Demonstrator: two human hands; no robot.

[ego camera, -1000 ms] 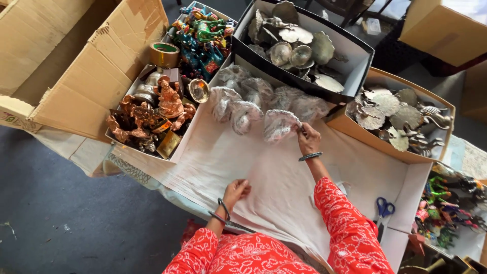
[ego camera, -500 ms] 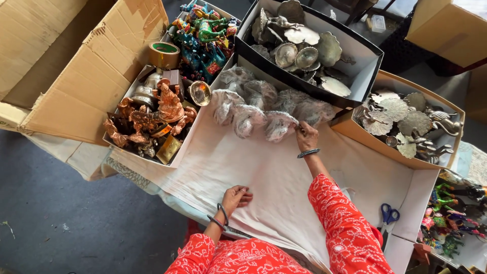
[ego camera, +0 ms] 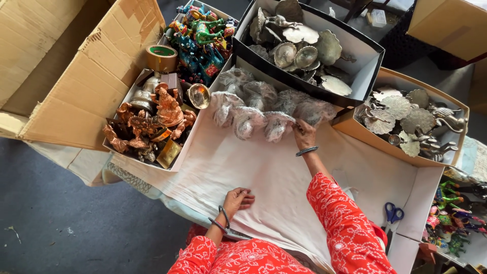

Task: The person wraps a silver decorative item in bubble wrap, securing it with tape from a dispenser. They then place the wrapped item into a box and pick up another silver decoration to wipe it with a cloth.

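My right hand (ego camera: 304,134) reaches forward and pinches the edge of a plastic-wrapped silver piece (ego camera: 276,125). That piece is the nearest of several wrapped pieces (ego camera: 243,101) lined up at the far end of a white cloth (ego camera: 264,177). My left hand (ego camera: 238,199) rests palm down on the near part of the cloth and holds nothing. Both arms wear red patterned sleeves, and each wrist carries bangles.
A box of copper-coloured figurines (ego camera: 152,122) stands at left, with a tape roll (ego camera: 161,57) and painted figures (ego camera: 200,38) behind it. A black box of silver shell dishes (ego camera: 304,45) is at the back. A brown box of metal leaves (ego camera: 406,119) is on the right, and blue scissors (ego camera: 391,215) lie near it.
My right hand stays on the same wrapped piece, drawn slightly nearer along its edge. My left hand keeps its place on the cloth. The view has shifted a little.
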